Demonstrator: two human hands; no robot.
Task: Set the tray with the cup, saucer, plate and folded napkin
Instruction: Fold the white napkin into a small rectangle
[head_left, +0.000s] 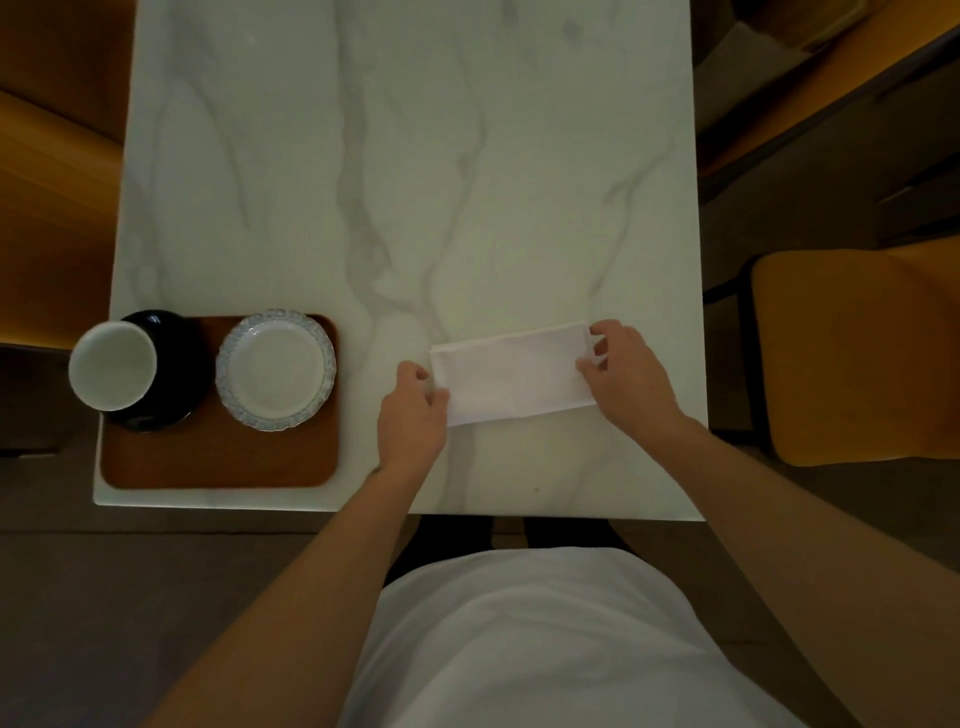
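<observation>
A white napkin (511, 371) lies folded into a long rectangle on the marble table (405, 182), to the right of the tray. My left hand (413, 415) pinches its left end and my right hand (626, 374) pinches its right end. The brown wooden tray (218, 457) sits at the table's near left corner. On the tray's far left stands a white cup (112, 364) on a black saucer (171, 364). Beside them on the tray rests a white plate (276, 370) with a patterned scalloped rim.
An orange chair (852, 353) stands off the table's right side, and an orange seat (57, 171) runs along the left side. The table's near edge is just in front of my body. Bare marble stretches beyond the napkin.
</observation>
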